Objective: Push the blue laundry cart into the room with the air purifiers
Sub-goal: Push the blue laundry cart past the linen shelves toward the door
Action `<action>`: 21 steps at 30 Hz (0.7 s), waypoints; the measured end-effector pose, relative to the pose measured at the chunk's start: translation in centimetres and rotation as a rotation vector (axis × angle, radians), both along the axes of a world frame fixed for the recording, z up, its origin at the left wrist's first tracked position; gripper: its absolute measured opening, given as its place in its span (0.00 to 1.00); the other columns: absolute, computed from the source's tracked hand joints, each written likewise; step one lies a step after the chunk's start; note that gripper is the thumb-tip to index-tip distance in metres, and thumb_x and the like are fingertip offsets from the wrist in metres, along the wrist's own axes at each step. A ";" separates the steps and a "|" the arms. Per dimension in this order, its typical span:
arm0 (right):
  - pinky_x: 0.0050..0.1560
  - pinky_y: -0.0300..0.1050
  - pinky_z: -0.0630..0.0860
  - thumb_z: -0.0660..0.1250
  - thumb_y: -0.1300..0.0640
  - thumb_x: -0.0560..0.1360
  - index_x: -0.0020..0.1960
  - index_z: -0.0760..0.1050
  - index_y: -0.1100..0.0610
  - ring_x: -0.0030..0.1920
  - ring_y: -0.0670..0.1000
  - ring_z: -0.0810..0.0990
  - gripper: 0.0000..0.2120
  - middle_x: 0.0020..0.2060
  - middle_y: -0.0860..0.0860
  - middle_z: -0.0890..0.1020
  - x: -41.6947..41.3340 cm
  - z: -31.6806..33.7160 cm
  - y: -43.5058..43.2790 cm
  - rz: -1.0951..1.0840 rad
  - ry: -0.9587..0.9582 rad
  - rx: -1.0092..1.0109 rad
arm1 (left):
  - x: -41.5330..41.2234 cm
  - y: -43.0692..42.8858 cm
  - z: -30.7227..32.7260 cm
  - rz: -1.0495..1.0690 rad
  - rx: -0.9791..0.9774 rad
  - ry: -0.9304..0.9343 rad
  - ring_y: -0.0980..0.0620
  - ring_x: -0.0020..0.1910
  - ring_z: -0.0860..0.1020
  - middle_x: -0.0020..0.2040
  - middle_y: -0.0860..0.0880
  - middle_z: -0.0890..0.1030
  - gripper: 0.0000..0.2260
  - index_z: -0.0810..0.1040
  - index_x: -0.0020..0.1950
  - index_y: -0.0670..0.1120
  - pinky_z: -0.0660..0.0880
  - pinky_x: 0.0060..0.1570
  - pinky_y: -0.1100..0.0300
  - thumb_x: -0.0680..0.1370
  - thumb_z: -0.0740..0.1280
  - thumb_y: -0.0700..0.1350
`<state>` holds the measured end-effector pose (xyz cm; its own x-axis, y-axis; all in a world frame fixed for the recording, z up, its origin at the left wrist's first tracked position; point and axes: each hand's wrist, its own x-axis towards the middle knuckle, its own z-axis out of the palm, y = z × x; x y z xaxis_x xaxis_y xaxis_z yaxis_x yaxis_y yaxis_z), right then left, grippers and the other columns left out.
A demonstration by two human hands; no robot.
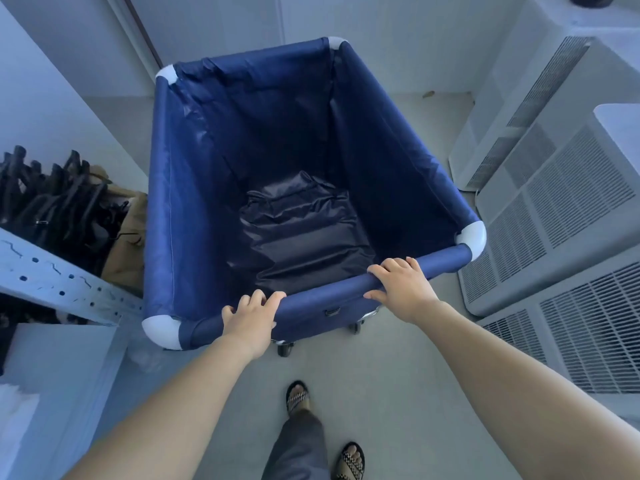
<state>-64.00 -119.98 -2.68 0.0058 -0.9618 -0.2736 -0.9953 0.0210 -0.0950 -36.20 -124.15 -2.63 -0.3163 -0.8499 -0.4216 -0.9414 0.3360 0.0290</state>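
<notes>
Cart at centre, hands on its near rail

The laundry cart [277,188] stands at twelve o'clock, the left hand [251,315] and right hand [401,284] on its near rail; air purifiers [554,209] line up from one to four o'clock, a shelf [65,289] at nine, sandalled feet [351,460] at six.

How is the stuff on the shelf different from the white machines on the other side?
The dark hangers on the metal shelf are black, thin and jumbled in a pile; the air purifiers are white, boxy and stacked neatly. The hangers sit to the left of the blue laundry cart, the air purifiers to its right. The air purifiers have slatted grilles; the hangers do not. Both lie close beside the cart.
</notes>
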 end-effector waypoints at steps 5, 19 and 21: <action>0.71 0.50 0.56 0.55 0.39 0.77 0.68 0.64 0.50 0.64 0.53 0.69 0.24 0.61 0.51 0.73 -2.1 0.1 -5.2 0.002 0.015 -0.019 | -2.3 -4.7 -0.2 0.014 -0.002 0.010 0.48 0.57 0.65 0.60 0.50 0.66 0.21 0.55 0.71 0.57 0.63 0.57 0.49 0.81 0.56 0.43; 0.71 0.50 0.56 0.55 0.40 0.78 0.69 0.63 0.51 0.66 0.54 0.67 0.24 0.64 0.52 0.72 -5.0 0.6 -25.0 0.029 0.008 0.036 | -5.3 -23.6 0.0 0.045 0.033 -0.009 0.48 0.59 0.65 0.62 0.50 0.66 0.22 0.54 0.72 0.57 0.64 0.58 0.48 0.81 0.57 0.44; 0.72 0.51 0.55 0.55 0.40 0.78 0.70 0.62 0.51 0.67 0.54 0.66 0.24 0.64 0.52 0.72 -5.6 0.5 -27.4 0.036 0.020 0.049 | -5.8 -25.6 -0.1 0.052 0.020 -0.010 0.48 0.59 0.66 0.62 0.50 0.66 0.21 0.54 0.72 0.57 0.64 0.58 0.48 0.81 0.57 0.44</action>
<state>-69.57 -147.35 -2.20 0.0342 -0.9465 -0.3208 -0.9972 -0.0107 -0.0747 -42.04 -149.79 -2.76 -0.2677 -0.8562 -0.4418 -0.9578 0.2861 0.0259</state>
